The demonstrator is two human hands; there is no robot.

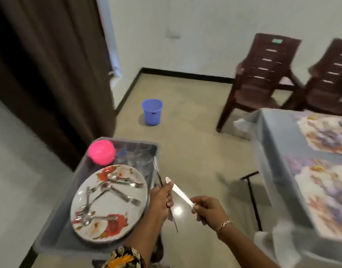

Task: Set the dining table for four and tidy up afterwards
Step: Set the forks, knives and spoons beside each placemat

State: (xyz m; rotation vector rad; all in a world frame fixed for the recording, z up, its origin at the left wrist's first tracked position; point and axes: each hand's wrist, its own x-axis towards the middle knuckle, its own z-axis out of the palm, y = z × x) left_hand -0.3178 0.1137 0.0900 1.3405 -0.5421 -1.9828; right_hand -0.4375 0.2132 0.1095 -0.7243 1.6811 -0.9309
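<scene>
Head view: left hand [161,198] covers its blurred knife [158,176].

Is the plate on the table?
No, the plate sits in the grey tub with cutlery on it, apart from the table.

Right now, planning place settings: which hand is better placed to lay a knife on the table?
Probably right: the right hand holds a knife on the table side; the left hand holds a second knife beside the bin.
</scene>
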